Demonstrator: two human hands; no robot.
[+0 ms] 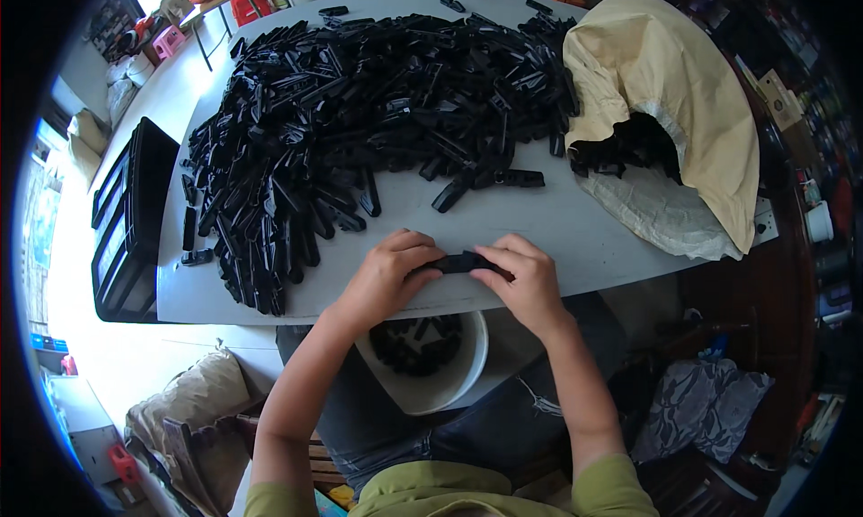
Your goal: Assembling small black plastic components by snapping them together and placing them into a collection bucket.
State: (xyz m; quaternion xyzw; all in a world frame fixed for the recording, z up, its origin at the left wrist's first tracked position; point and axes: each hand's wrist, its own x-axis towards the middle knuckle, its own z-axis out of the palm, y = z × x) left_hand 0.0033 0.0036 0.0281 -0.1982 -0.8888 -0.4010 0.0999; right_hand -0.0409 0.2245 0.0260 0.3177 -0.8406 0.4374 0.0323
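Observation:
A small, long black plastic part (460, 262) spans the gap between my two hands, just above the table's near edge. My left hand (391, 274) has its fingers closed round the left end of it. Thumb and fingers of my right hand (524, 279) pinch the right end. What the part is exactly I cannot make out. Beyond my hands, a large heap of similar black plastic parts (360, 103) covers much of the grey table (503, 220). A couple of loose ones (449, 193) lie nearest to my hands.
A white bucket (478, 360) with black parts in it stands between my legs, below the table edge. On the right, a beige sack (710, 112) lies open with black parts at its mouth. A black crate (135, 220) stands by the table's left side.

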